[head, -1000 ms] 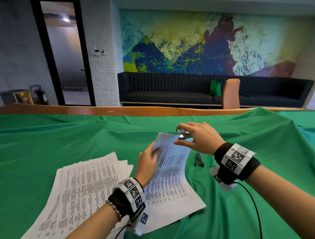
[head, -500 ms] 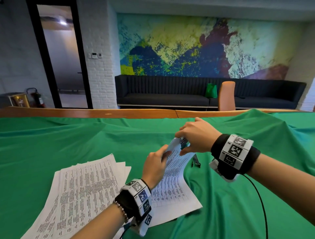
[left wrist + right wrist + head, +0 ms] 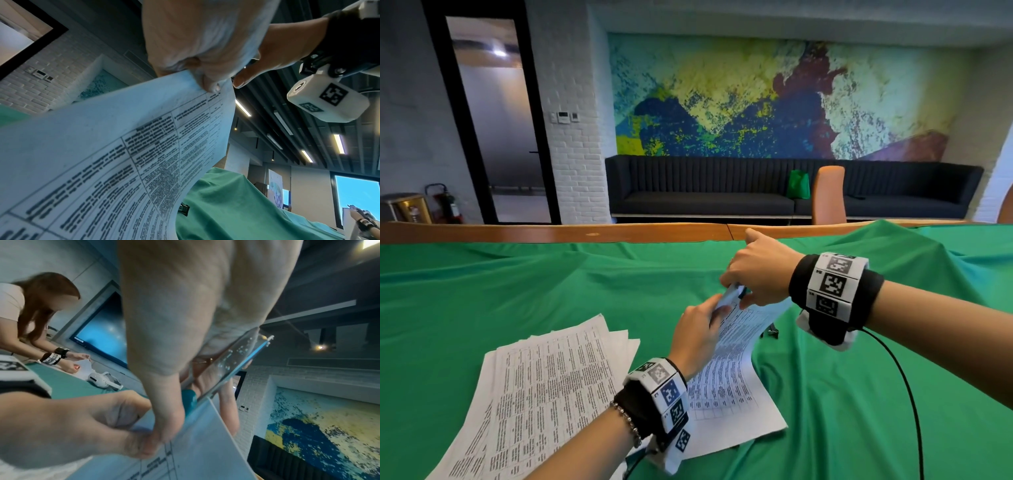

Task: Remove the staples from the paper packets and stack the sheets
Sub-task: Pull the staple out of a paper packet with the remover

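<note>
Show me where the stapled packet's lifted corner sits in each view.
Head: centre, packet corner between both hands.
Left wrist: upper middle, corner pinched under the left hand.
Right wrist: lower middle, corner below the right hand.
Shared landmark: green cloth.

1. My arms were bare, with no sleeves.
2. Each wrist wore a black band (image 3: 835, 298) wrapped with white square-patterned marker tiles.
3. A beaded bracelet (image 3: 626, 424) circled my left forearm.
4. A white camera box (image 3: 327, 100) hung under my right wrist, trailing a thin black cable (image 3: 907, 387).
</note>
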Motion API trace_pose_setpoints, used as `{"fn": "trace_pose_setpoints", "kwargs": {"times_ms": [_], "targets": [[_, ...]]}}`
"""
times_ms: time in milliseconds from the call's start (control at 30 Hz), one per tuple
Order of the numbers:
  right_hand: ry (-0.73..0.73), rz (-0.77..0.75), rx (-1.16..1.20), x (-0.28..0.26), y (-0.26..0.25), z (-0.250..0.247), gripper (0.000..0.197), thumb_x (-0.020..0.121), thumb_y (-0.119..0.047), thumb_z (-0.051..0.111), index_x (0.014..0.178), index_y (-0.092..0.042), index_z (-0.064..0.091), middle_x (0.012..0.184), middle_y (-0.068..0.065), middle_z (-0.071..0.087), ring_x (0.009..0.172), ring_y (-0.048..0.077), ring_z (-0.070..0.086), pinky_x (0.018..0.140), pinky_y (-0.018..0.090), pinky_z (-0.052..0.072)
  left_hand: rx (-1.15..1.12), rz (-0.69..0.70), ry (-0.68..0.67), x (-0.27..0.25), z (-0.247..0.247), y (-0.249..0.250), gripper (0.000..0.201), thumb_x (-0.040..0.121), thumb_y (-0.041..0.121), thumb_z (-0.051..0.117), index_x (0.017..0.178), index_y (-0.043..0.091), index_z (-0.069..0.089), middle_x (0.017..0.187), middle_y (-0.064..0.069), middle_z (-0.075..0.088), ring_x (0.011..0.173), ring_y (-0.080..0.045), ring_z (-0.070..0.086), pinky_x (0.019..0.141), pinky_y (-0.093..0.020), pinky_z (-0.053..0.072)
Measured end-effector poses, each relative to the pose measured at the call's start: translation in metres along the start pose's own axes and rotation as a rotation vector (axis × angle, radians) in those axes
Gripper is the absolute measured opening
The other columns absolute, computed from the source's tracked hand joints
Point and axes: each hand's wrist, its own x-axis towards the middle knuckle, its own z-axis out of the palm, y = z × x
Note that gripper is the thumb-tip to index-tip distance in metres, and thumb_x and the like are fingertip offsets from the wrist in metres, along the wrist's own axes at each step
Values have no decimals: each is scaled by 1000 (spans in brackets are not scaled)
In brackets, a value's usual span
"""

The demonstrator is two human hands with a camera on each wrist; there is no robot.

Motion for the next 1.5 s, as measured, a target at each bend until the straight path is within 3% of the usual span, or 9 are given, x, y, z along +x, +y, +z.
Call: {"fn": "trace_pose_setpoints", "kwargs": {"times_ms": [333,467,567,667,833,967,1233,1300,1500], "targets": [[20,-6,-32,7,4,9,34,87,-61,53,97,-29,58,95,-7,70,84,19,65,75,36,24,-51,19,4,1,1,-1,24,102,26,44,116,20,63,55,0,49,41,-10,29,44,-31,22],[115,136,136,10,11,22,50,78,-71,58,103,-28,57,100,-8,67,91,21,64,68,30,27,-85,-11,87,2,-5,-3,23,102,22,43,107,11,63,51,9,41,38,-8,32,41,-18,21],[165,381,454,2,18,40,52,79,-68,59,102,-21,56,101,-2,65,90,24,60,63,29,33,-130,-142,163,5,-11,-12,35,103,26,40,130,8,52,52,11,35,37,-4,28,40,-15,23],[117,685,918,-8,17,81,51,82,-63,61,88,-13,52,86,6,62,70,23,62,54,27,41,-167,-312,129,-2,-17,-34,44,100,30,48,139,10,43,70,13,52,54,-3,42,50,-15,35],[-149,953,1375,-31,-32,154,49,92,-51,56,73,-6,52,57,3,54,20,3,40,26,16,28,-100,-629,-297,-28,-16,-83,39,90,11,63,127,13,50,118,-9,64,101,-24,66,85,-35,56],[-349,990,1354,-31,-71,204,53,90,-59,52,71,-9,54,68,2,61,49,13,57,44,19,37,27,-640,-397,-39,-12,-98,32,91,13,54,121,18,62,122,-7,65,109,-24,61,98,-38,49],[-436,997,1212,-22,-99,239,63,82,-49,71,120,-4,49,122,14,60,111,28,59,83,28,47,-123,-642,37,-15,-63,-84,28,99,16,46,127,12,48,124,-5,58,106,-25,58,84,-40,53],[-421,1023,1200,-20,-102,238,67,81,-46,73,124,-2,46,127,15,57,115,29,57,87,30,47,-114,-620,129,-4,-93,-77,28,100,14,45,128,12,46,121,-5,57,102,-24,58,75,-33,51],[-388,1054,1172,-13,-104,238,71,80,-43,74,128,-1,44,131,17,53,118,30,56,93,32,47,-6,-566,158,0,-175,-69,34,99,3,43,133,4,47,120,-7,54,109,-27,54,88,-35,42]]}}
